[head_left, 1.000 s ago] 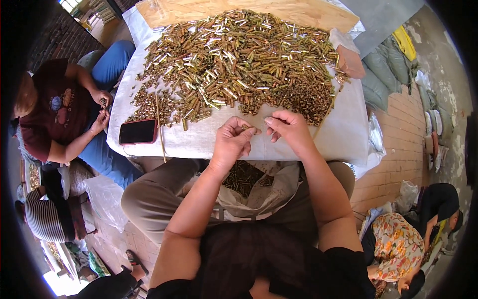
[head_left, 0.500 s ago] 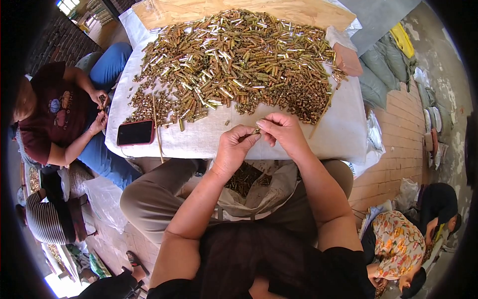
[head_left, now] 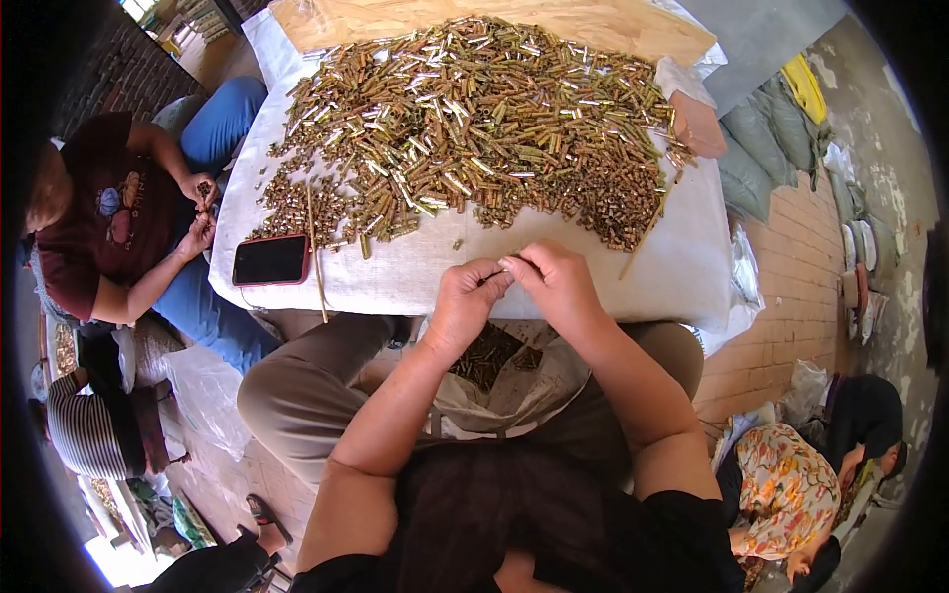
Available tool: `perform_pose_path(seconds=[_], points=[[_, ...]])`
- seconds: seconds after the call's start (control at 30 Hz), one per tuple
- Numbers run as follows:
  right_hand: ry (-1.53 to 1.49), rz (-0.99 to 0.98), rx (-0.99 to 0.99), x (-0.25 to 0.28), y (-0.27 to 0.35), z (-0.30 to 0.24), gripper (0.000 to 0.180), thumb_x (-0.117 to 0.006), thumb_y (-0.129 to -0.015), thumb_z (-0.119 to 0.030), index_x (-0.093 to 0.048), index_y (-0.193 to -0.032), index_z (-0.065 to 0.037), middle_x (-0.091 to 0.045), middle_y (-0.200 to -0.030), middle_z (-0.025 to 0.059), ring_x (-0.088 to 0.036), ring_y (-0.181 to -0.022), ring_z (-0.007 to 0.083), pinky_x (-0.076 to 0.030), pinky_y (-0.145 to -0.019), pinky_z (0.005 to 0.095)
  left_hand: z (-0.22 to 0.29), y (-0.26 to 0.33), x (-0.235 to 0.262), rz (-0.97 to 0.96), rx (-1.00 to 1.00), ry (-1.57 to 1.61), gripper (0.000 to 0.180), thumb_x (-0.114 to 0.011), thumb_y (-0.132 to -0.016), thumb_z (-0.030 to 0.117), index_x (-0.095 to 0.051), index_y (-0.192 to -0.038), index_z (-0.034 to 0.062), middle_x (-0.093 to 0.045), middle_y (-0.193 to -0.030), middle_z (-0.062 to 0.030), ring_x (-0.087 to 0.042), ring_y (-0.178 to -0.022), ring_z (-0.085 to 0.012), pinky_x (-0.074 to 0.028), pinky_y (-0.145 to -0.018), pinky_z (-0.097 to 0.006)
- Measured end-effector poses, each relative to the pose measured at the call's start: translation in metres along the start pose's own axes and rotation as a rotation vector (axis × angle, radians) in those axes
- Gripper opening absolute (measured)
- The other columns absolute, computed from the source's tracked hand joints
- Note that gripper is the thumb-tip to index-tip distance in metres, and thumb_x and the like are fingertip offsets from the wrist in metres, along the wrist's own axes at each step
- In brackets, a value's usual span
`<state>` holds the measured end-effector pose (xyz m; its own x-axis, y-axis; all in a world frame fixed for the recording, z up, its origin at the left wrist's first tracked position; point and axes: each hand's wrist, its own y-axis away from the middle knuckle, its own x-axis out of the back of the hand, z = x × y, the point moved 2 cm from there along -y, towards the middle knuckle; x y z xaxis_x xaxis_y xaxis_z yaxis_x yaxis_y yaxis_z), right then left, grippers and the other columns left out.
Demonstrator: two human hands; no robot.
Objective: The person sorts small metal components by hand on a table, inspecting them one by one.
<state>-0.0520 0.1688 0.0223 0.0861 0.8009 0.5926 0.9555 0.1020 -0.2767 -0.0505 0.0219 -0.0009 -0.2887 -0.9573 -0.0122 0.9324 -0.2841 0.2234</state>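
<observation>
Over the near edge of the cloth-covered table, my left hand (head_left: 465,301) and my right hand (head_left: 556,282) meet at the fingertips. Both are closed in a pinch around a small brass-coloured metal piece (head_left: 505,269), which the fingers mostly hide. Beyond them spreads a big heap of brass-coloured metal sleeves (head_left: 474,119). Shorter ring-like metal pieces lie heaped at its near right (head_left: 615,210) and near left (head_left: 297,203). One loose piece (head_left: 457,244) rests on the white cloth (head_left: 395,282) just past my left hand. Below my hands, an open whitish sack (head_left: 549,390) between my knees contains more metal pieces.
A phone (head_left: 270,262) lies at the table's left corner beside a thin stick (head_left: 315,257). Another stick (head_left: 647,225) and a brick (head_left: 697,124) flank the heap's right side. A wooden board (head_left: 494,25) closes the far edge. Co-workers sit left (head_left: 109,217) and lower right (head_left: 791,484).
My joined hands have dropped slightly towards me, and the right fingers have folded over the small piece, which shows less. The view has shifted slightly. The co-worker at left still works with both hands.
</observation>
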Motion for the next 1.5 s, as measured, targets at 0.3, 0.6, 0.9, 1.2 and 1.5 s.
perform_pose_path(seconds=[0.3,0.6,0.9,1.2,1.5], points=[[0.364,0.007,0.023,-0.010,-0.014,0.025,0.014,-0.065,-0.079,-0.019,-0.064,-0.085,-0.006,-0.057,-0.072,0.0109,-0.057,-0.062,0.0285,-0.046,-0.055,0.0373,0.015,-0.001,0.011,-0.332,-0.106,-0.271,0.015,-0.064,-0.082,0.011,-0.063,-0.088,-0.0019,-0.060,-0.070,-0.0117,-0.059,-0.068,-0.0158,-0.048,-0.060,-0.030],[0.522,-0.014,0.114,-0.025,-0.029,0.033,0.028,-0.070,-0.073,-0.019,-0.061,-0.096,-0.006,-0.059,-0.079,0.0094,-0.059,-0.071,0.0286,-0.048,-0.061,0.0386,0.016,-0.080,0.038,0.330,-0.532,-1.120,0.027,-0.056,-0.072,0.001,-0.060,-0.098,0.0059,-0.056,-0.086,-0.0153,-0.062,-0.070,-0.0315,-0.051,-0.062,-0.040],[0.508,-0.087,0.052,-0.021,-0.033,0.030,0.023,-0.065,-0.077,-0.026,-0.063,-0.087,-0.006,-0.061,-0.082,0.0102,-0.060,-0.073,0.0294,-0.048,-0.063,0.0389,-0.001,-0.057,0.031,0.239,-0.482,-0.768,0.007,-0.062,-0.073,0.002,-0.063,-0.081,0.0041,-0.060,-0.082,-0.0140,-0.061,-0.071,-0.0310,-0.049,-0.063,-0.037],[0.465,-0.056,0.025,-0.019,-0.029,0.031,0.020,-0.066,-0.076,-0.025,-0.061,-0.082,-0.006,-0.059,-0.079,0.0088,-0.060,-0.073,0.0276,-0.048,-0.060,0.0383,0.010,-0.061,0.048,0.457,-0.391,-0.799,0.012,-0.064,-0.075,0.010,-0.061,-0.082,0.0011,-0.061,-0.088,-0.0167,-0.061,-0.071,-0.0333,-0.049,-0.063,-0.040],[0.423,-0.069,0.066,-0.024,-0.030,0.037,0.015,-0.066,-0.076,-0.020,-0.062,-0.084,-0.008,-0.059,-0.078,0.0081,-0.059,-0.070,0.0277,-0.048,-0.062,0.0381,0.007,-0.083,0.031,0.378,-0.323,-1.018,0.014,-0.063,-0.075,0.011,-0.059,-0.084,0.0020,-0.061,-0.079,-0.0184,-0.061,-0.071,-0.0363,-0.049,-0.066,-0.043]])
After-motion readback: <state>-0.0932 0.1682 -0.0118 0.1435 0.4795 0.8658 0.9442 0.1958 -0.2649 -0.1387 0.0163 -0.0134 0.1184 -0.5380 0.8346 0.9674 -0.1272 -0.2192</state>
